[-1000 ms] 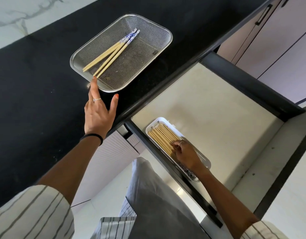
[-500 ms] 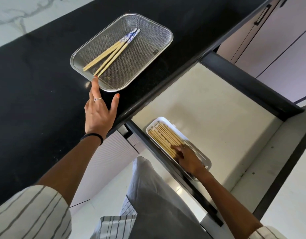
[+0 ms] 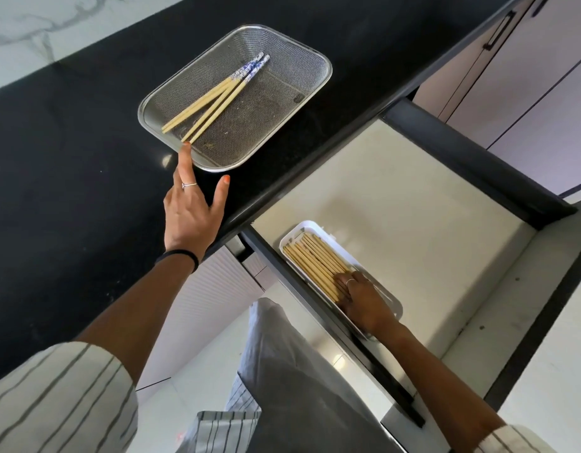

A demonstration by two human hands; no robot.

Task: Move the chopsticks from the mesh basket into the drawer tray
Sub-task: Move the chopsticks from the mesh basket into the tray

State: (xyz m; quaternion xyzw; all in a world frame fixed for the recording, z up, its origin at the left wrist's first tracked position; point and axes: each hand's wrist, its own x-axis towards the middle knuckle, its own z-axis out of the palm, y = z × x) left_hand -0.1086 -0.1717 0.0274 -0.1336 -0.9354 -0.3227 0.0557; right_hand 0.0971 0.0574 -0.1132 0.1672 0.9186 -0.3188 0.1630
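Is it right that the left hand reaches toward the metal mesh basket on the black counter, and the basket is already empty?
Not empty. The head view shows three chopsticks with blue patterned ends lying in the metal mesh basket; the left hand does reach toward it.

Bright daylight is flooding in, glinting off the black countertop (image 3: 70, 178); wide-angle distortion is bending edges, everything staying fairly sharp.
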